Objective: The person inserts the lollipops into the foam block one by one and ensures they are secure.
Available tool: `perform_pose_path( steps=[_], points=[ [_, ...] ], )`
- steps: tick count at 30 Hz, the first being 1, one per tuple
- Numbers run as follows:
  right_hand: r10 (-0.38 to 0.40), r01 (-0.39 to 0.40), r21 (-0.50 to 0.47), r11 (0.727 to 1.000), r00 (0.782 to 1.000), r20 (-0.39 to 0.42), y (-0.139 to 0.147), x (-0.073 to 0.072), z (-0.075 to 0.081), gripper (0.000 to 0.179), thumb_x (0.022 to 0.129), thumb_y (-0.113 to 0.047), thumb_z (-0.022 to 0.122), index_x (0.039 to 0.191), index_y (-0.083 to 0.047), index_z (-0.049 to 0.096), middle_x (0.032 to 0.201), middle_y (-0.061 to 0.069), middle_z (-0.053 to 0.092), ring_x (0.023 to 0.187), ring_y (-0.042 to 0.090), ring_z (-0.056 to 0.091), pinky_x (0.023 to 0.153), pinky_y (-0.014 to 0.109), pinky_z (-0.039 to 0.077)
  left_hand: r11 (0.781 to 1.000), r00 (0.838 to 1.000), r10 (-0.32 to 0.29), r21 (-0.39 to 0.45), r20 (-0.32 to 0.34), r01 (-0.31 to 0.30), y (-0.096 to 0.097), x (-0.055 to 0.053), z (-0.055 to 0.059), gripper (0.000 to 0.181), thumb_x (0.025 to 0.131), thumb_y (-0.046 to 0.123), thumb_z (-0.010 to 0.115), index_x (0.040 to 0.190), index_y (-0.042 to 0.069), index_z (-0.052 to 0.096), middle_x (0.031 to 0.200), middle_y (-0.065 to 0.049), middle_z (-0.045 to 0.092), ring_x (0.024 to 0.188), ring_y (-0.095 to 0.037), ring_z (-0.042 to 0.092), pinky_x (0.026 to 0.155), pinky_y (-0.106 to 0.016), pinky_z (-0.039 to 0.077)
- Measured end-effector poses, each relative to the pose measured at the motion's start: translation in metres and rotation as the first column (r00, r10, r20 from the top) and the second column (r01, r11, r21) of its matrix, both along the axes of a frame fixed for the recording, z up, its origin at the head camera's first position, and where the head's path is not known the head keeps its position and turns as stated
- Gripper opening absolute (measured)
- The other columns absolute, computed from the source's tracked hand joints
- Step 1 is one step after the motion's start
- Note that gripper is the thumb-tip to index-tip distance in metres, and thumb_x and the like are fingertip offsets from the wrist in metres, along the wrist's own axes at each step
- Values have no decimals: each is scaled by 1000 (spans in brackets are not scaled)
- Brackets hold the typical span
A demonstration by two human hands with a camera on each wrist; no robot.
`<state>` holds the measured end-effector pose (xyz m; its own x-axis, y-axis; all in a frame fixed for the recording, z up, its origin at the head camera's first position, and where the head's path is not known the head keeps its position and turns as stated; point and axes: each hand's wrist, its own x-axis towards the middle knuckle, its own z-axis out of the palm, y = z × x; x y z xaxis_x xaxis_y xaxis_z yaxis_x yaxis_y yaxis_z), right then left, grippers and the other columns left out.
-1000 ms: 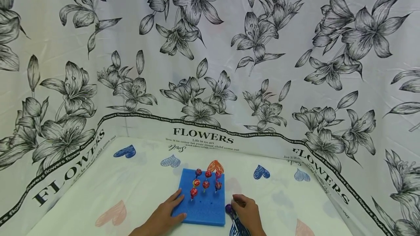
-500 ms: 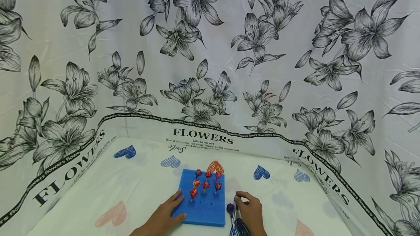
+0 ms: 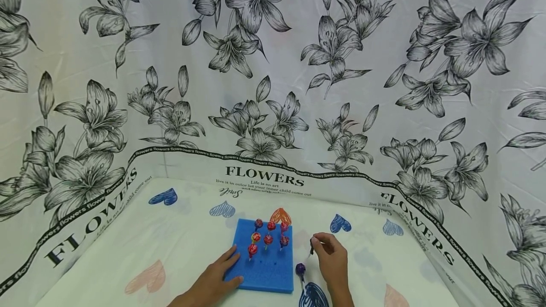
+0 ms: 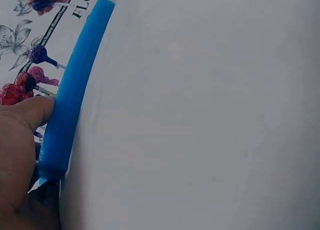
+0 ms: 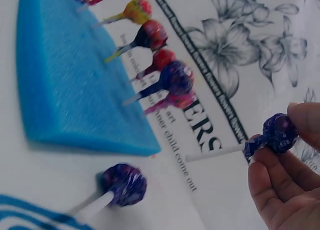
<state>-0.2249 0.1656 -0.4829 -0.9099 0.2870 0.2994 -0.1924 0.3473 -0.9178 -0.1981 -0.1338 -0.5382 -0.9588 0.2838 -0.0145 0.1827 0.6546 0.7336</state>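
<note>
A blue foam board (image 3: 266, 276) lies on the printed cloth, with several wrapped lollipops (image 3: 268, 239) standing upright in it by their sticks. My left hand (image 3: 211, 276) rests on the board's left side, fingers fairly straight along the edge and thumb at the near corner. To the right of the board, my right hand (image 3: 334, 255) pinches a dark purple lollipop (image 5: 281, 132) by its wrapped head between thumb and fingertips, the white stick pointing away from the palm. A second purple lollipop (image 5: 124, 184) lies on the cloth beside the board's right edge.
Small dark holes (image 3: 274, 263) show in the near part of the board. The white cloth (image 3: 375, 269) bears printed hearts. A flower-printed curtain (image 3: 273, 84) rises behind and at both sides.
My right hand has lifted a lollipop from beside the lying one and moved it forward, its stick now hanging below the fingers. The left hand and board have stayed put.
</note>
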Motion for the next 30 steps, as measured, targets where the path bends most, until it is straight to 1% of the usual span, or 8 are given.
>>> perform_pose_path(
  steps=[2,5,12,14,17,23,25,30],
  points=[
    [6,-7,-23,1000,1000,-17,-2,2,6,20,91,-13,69,110,-6,69,102,6,69,93,22,67,80,24,53,1000,1000,-1,-1,3,1,0,0,0,79,84,52,69,141,1,48,153,-16,31,135,-45,30,98,-63,34],
    [28,-30,-61,998,999,-28,-5,3,14,26,90,-14,70,115,-5,69,107,7,69,98,23,67,80,26,53,1000,1000,-5,-2,0,5,0,-1,0,78,84,52,69,141,1,48,153,-16,31,135,-45,30,98,-63,34],
    [115,-124,-118,985,990,-84,-15,6,26,28,90,-14,70,115,-1,69,109,11,69,100,24,67,81,27,53,1000,1000,-13,-2,-16,13,0,-1,0,78,86,53,67,142,2,47,153,-14,30,136,-44,30,100,-62,33],
    [139,-151,-127,980,986,-97,-18,6,27,27,90,-15,71,115,-3,70,109,9,69,99,22,67,82,26,52,1000,1000,-16,3,-18,16,0,-1,0,78,86,52,67,142,2,47,154,-14,30,136,-44,29,100,-63,33],
    [177,-194,-142,971,976,-124,-23,7,27,27,90,-14,71,114,-2,70,108,11,69,99,23,67,83,27,52,1000,1000,-12,5,-8,12,0,-1,0,78,86,52,67,142,2,47,154,-14,30,136,-45,29,99,-63,33],
    [237,-260,-162,952,960,-150,-34,10,26,28,90,-15,71,115,-4,69,112,9,68,102,21,66,85,28,52,1000,1000,-7,1,5,7,1,-1,-3,79,85,53,67,141,2,48,153,-15,31,135,-45,30,98,-64,34],
    [259,-283,-168,945,954,-151,-38,10,26,28,90,-15,70,116,-4,69,113,10,67,102,21,66,85,29,52,1000,1000,-7,-4,-1,7,1,-1,-3,79,85,53,67,141,1,48,153,-15,31,135,-45,30,98,-64,34],
    [304,-328,-159,931,940,-157,-48,11,25,29,92,-12,68,118,1,67,114,16,65,103,27,65,84,28,53,1000,1000,-5,-3,-4,5,0,0,-2,78,85,53,67,141,2,48,153,-15,31,135,-45,30,99,-63,34]
  ],
)
